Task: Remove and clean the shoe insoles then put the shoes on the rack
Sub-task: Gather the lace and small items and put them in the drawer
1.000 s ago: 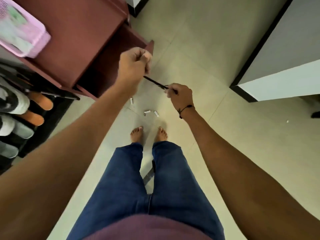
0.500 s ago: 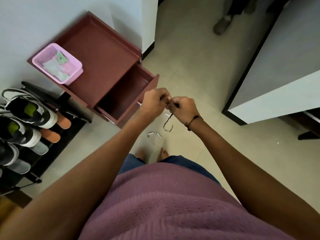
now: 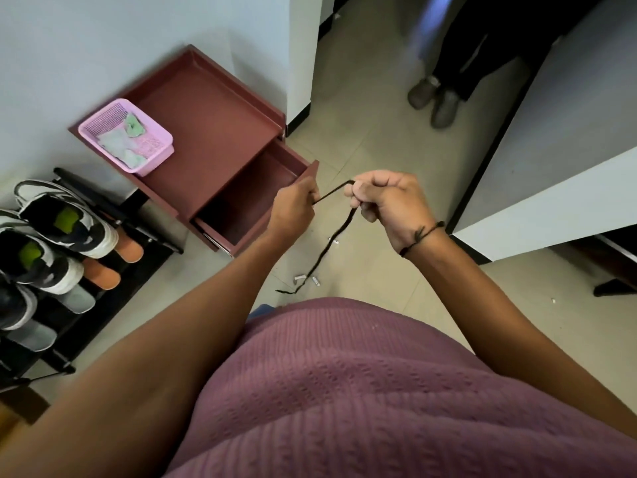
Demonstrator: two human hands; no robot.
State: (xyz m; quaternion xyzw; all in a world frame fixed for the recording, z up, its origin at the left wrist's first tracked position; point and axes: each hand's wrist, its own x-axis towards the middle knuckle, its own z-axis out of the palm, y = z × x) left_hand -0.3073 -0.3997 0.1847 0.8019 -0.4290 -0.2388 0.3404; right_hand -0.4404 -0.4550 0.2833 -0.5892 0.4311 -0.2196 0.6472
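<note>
Tiled floor [image 3: 372,188] underfoot, maroon cabinet [image 3: 206,108] against the wall with its drawer [image 3: 255,198] pulled open. Left hand [image 3: 293,208] is curled tight, pinching one end of a black lace [image 3: 331,193]. Right hand [image 3: 389,205] is fisted around it too, short stretch taut between them, the rest dangling down. Shoes [image 3: 65,222] sit on the rack [image 3: 151,236] at far left, well apart from both hands.
</note>
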